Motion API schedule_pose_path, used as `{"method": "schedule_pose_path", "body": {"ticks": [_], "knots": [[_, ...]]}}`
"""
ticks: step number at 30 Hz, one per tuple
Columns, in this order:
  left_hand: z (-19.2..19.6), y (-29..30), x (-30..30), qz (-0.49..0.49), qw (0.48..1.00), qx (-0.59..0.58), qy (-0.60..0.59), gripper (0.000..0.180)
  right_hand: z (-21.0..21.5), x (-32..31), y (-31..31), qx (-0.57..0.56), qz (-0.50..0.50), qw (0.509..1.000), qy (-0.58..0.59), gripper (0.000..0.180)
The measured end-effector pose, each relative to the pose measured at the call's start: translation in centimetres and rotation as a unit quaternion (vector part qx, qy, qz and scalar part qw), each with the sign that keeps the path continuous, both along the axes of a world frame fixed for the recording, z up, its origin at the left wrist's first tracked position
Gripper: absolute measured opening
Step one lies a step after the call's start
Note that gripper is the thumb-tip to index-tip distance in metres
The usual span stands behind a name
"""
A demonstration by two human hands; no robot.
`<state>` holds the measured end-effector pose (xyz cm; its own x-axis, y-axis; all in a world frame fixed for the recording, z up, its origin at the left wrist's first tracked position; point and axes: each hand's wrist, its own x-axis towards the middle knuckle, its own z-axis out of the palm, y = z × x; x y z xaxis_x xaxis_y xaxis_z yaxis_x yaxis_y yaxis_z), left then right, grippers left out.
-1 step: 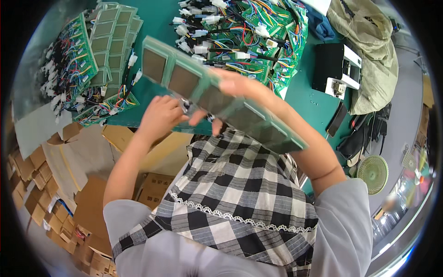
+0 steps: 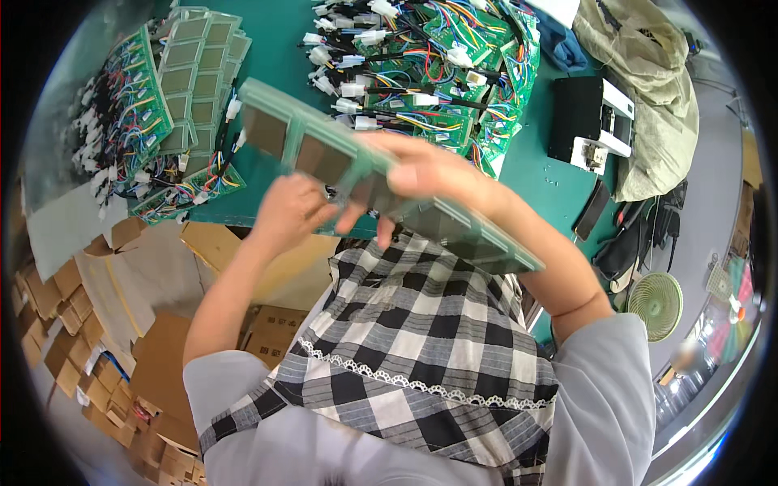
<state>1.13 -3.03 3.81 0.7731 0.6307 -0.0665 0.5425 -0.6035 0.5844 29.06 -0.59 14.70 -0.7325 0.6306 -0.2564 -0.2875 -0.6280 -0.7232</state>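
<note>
My right hand [image 2: 421, 172] is wrapped round a long green circuit-board panel [image 2: 322, 159] with several dark square screens in a row. The panel is lifted off the table and tilted, its left end farther from me, and it is smeared by motion. The right thumb lies on the upper edge while fingers show below the lower edge. My left hand [image 2: 289, 212] is at that lower edge, left of the right fingertips, its fingers curled together. A small dark, shiny bit shows by its fingertips; what they hold is too blurred to make out.
Wired green boards [image 2: 462, 89] with white plugs are heaped on the green table [image 2: 271, 49]. To the left lie more wired boards [image 2: 146, 97] and stacked screen panels [image 2: 194, 65]. A black-and-white device [image 2: 579, 121], a dark phone-like slab [image 2: 592, 209] and a fan [image 2: 654, 306] are at right.
The panel's left end has dropped slightly toward me and shifted a little left. My left hand has moved slightly, its fingers still at the panel's lower edge.
</note>
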Motion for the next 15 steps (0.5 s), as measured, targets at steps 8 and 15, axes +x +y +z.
{"method": "schedule_pose_path", "body": {"ticks": [8,15], "knots": [[6.9,-1.2,-0.1,0.09,0.762,-0.627,-0.139,0.049,5.9,-4.6,-2.4,0.539,0.151,0.816,-0.14,0.067],[11.1,2.5,4.3,0.044,0.628,-0.753,-0.192,0.062,5.2,0.9,-0.7,0.664,-0.092,0.664,-0.331,0.048]]}}
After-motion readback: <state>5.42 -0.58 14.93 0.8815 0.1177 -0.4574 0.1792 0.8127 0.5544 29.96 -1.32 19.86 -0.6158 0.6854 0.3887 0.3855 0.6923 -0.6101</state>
